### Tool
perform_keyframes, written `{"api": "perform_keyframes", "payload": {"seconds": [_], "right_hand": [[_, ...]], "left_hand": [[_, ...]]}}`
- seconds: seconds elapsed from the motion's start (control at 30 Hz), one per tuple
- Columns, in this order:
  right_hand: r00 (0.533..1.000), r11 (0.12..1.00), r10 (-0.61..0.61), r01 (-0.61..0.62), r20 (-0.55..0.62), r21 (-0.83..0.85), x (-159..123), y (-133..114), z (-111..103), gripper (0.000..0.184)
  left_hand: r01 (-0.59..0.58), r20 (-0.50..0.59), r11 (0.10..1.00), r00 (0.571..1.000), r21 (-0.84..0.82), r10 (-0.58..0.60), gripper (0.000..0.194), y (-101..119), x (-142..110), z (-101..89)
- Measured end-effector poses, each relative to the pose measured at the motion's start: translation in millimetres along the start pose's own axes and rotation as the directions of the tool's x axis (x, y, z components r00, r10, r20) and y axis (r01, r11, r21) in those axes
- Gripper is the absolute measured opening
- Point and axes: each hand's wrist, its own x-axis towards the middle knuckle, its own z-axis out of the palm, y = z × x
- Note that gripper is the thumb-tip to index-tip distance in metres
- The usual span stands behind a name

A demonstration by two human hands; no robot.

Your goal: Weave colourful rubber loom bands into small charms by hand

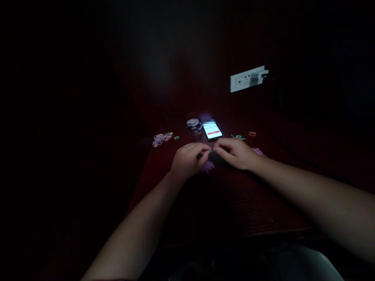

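Note:
The scene is very dark. My left hand (190, 158) and my right hand (234, 153) rest close together on a dark red table (234, 203), fingertips nearly touching. Both are closed in a pinch on a small green rubber band (211, 150) stretched between them. A purple bundle of bands (207, 167) lies under my left hand, and another purple patch (259, 152) shows behind my right wrist.
A lit phone (212, 130) lies just beyond my hands, next to a small round clear jar (193, 125). A pile of pastel bands (161, 138) lies at the left; loose green bands (238, 137) and an orange one (252, 134) lie at the right. A wall socket with a plugged charger (249, 78) sits behind.

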Motion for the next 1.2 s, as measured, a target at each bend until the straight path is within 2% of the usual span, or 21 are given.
{"api": "perform_keyframes", "payload": {"seconds": [0.2,0.37,0.57,0.83,0.97,1.2], "right_hand": [[0.999,0.999,-0.039,0.039,0.007,-0.033,0.8,1.4,0.2,0.037],[0.992,0.999,-0.033,0.033,0.118,0.009,-0.5,4.6,3.2,0.035],[0.981,0.998,-0.04,0.032,0.188,0.05,-0.1,5.9,4.5,0.033],[0.991,0.999,-0.046,0.042,0.126,0.03,-1.2,6.0,7.2,0.033],[0.994,0.999,-0.036,0.033,0.102,0.026,-1.0,6.0,6.8,0.028],[0.992,0.996,-0.082,0.079,0.096,0.032,2.0,5.7,4.0,0.019]], "left_hand": [[-0.052,-0.015,0.999,0.999,0.005,0.052,0.01,-0.6,0.7,-0.5],[-0.051,-0.059,0.999,0.997,0.014,0.052,0.008,1.7,1.2,-1.1],[-0.063,-0.088,0.998,0.994,0.0,0.063,0.007,3.2,1.6,-0.5],[-0.05,-0.094,0.999,0.994,0.006,0.05,0.007,1.2,0.5,1.0],[-0.04,-0.087,0.999,0.995,-0.008,0.039,0.006,3.6,0.9,-0.8],[-0.009,0.016,0.997,1.0,-0.08,0.01,0.006,7.8,1.3,-4.5]]}}
